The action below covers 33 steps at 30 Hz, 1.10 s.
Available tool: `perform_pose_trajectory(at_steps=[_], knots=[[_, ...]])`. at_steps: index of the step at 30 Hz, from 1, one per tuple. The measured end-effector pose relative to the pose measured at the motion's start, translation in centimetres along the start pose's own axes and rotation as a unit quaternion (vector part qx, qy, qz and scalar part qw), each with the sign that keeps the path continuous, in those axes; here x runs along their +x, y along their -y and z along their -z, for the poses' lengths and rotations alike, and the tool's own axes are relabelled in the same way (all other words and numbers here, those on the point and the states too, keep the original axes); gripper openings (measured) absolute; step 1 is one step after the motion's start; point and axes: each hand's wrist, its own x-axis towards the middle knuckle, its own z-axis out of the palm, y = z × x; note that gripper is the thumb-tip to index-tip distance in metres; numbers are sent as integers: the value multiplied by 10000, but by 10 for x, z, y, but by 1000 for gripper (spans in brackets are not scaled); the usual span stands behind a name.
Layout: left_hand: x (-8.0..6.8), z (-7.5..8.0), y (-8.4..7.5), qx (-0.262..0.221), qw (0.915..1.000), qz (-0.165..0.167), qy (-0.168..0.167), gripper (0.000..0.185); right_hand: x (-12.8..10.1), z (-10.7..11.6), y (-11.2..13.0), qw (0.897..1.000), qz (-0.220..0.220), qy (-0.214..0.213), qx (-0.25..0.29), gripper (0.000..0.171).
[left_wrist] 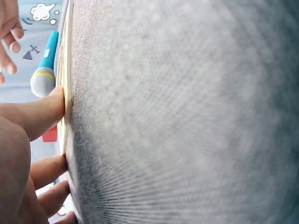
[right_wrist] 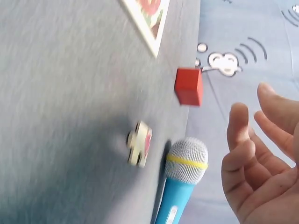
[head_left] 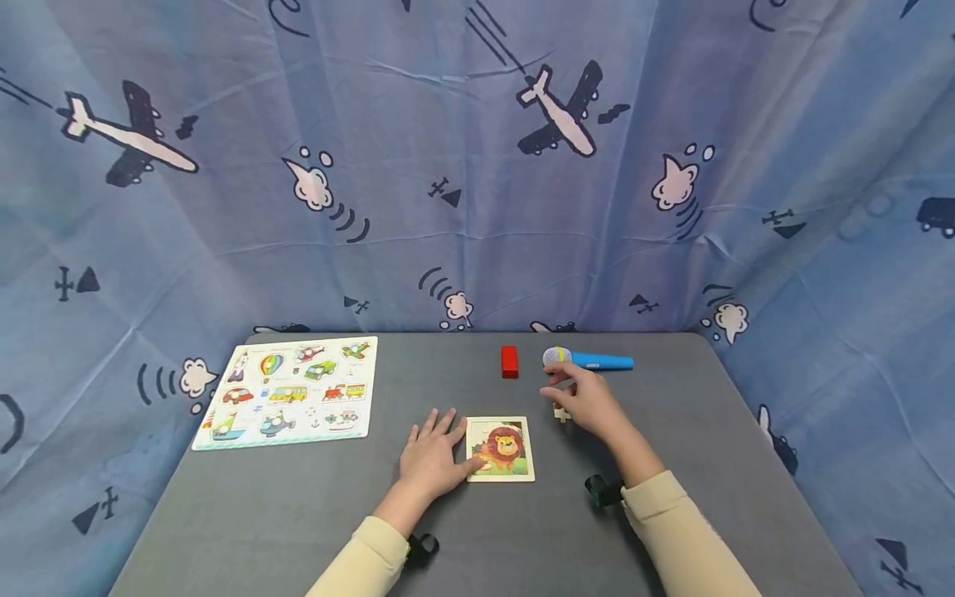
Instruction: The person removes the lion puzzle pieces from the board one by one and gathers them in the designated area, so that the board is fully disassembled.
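Observation:
My left hand (head_left: pixel 433 460) lies with spread fingers on the table, its thumb resting on the left edge of a square lion jigsaw puzzle (head_left: pixel 515 424). In the left wrist view, the thumb (left_wrist: pixel 42 114) presses the thin side of the puzzle board (left_wrist: pixel 68 56). My right hand (head_left: pixel 589 404) hovers above a small jigsaw piece (head_left: pixel 562 415) to the right of the puzzle. Its fingers are loosely bent and hold nothing. The right wrist view shows that jigsaw piece (right_wrist: pixel 140 144) lying on the table, apart from the right hand (right_wrist: pixel 266 172).
Behind the right hand lies a blue toy microphone (head_left: pixel 606 362) with a silver head. A red block (head_left: pixel 510 362) is left of it. A white picture board (head_left: pixel 298 377) of vehicles lies at the left of the grey table (head_left: pixel 283 514). A blue patterned curtain (head_left: pixel 418 166) hangs behind.

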Motion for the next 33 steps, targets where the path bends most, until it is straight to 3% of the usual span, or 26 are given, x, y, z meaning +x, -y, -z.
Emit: perform_pose_trajectory(at_steps=[9, 15, 22, 33], knots=[[-1, -3, 1, 39, 10000, 65, -55, 79, -7, -35, 17, 9987, 329, 173, 346, 35], [1, -4, 1, 83, 9999, 46, -93, 79, -8, -58, 20, 9981, 371, 425, 238, 36], [1, -4, 2, 91, 9999, -31, -133, 78, -6, -82, 22, 9899, 741, 1123, -446, 23], [0, -2, 2, 30, 10000, -8, -17, 79, -3, -98, 29, 9828, 764, 1277, -1098, 12]])
